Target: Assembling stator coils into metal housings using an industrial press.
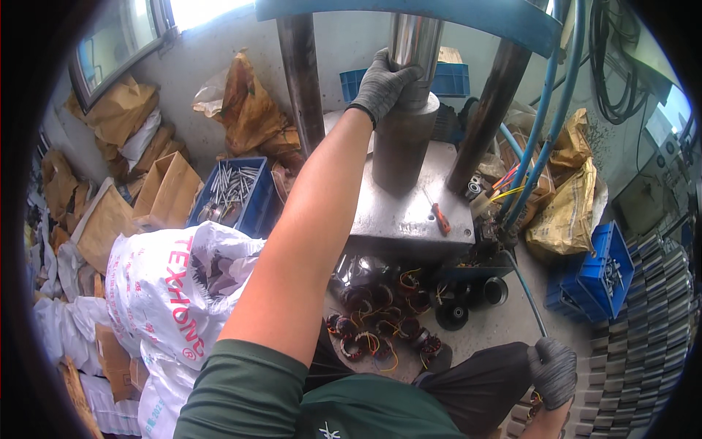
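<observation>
My left hand point(384, 86), in a grey knit glove, reaches up and is wrapped round the left side of a shiny steel press ram point(415, 40). Its thumb lies across the front of the metal; the other fingertips are hidden behind. Directly below, a wide dull steel cylinder point(402, 150) stands upright on the metal press bed point(380, 219). At the lower right my gloved right hand point(553, 372) is closed on the end of a thin metal lever point(526, 289), which runs up to the press. An orange-handled screwdriver point(441, 219) lies on the bed.
Steel columns point(301, 80) flank the ram, with blue hoses point(545, 139) on the right. Wound motor stators point(380, 322) sit on the floor below. A blue crate point(230, 192) of metal shafts and a white sack point(164, 293) stand left; stacked metal parts point(636, 351) fill the right.
</observation>
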### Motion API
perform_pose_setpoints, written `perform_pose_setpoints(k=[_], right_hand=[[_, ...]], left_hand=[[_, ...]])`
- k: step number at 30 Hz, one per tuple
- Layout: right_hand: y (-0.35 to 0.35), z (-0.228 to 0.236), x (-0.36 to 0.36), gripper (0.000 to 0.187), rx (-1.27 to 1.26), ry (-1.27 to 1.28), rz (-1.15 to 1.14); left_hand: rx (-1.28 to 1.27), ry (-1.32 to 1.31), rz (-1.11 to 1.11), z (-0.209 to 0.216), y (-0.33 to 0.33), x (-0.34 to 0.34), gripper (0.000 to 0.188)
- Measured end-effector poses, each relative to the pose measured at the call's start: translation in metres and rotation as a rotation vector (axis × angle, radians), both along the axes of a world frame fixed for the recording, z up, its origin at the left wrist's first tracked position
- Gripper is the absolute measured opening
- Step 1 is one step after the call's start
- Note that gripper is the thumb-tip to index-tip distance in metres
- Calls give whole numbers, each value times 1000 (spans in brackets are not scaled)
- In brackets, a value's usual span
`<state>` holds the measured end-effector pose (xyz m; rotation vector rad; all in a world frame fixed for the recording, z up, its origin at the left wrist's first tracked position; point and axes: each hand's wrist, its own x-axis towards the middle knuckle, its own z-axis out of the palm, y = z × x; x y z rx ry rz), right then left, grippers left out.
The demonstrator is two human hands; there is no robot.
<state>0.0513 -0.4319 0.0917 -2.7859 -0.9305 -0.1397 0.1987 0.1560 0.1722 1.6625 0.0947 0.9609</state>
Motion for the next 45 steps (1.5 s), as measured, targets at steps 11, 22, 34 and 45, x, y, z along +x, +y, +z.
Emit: perform_pose_setpoints(k=[11,22,34,45], right_hand=[[-3,-3,3,16,-18,-17,19],[6,28,13,20,-37,177,140],[4,43,23,23,36,284,41],[-3,36,33,19,-277,312,198]], left_hand=[[43,16,16,2,2,1,86],[95,-55,-34,0,6,8,101],[140,173,73,17,-18,-15,92],[128,127,83,7,-3,-5,91]])
